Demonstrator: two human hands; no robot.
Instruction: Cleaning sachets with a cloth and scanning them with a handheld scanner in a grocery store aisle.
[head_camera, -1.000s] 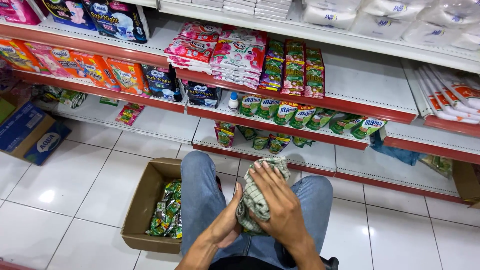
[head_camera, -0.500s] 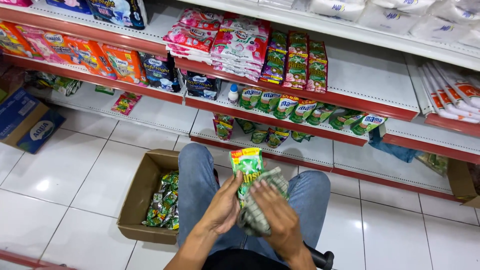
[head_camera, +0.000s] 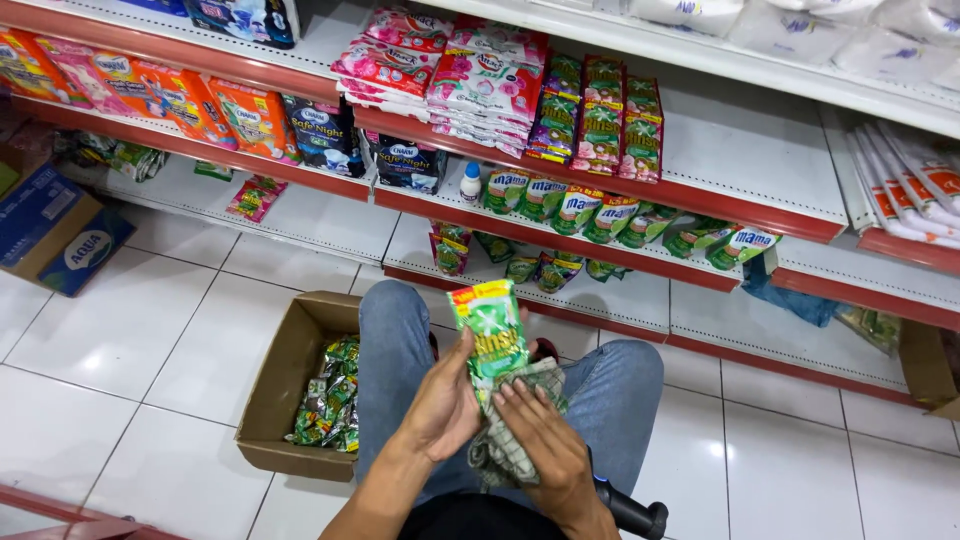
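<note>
In the head view, at lower centre of the frame, the left hand (head_camera: 445, 405) grips a green sachet (head_camera: 490, 330) by its lower edge, holding it upright above the knees. The right hand (head_camera: 535, 435) lies flat, fingers spread, pressing a checked cloth (head_camera: 510, 450) against the sachet's lower part. Left of the knees, an open cardboard box (head_camera: 285, 375) on the white tiled floor (head_camera: 130, 330) holds more green sachets. Stocked red-edged shelves (head_camera: 640, 190) fill the upper frame.
</note>
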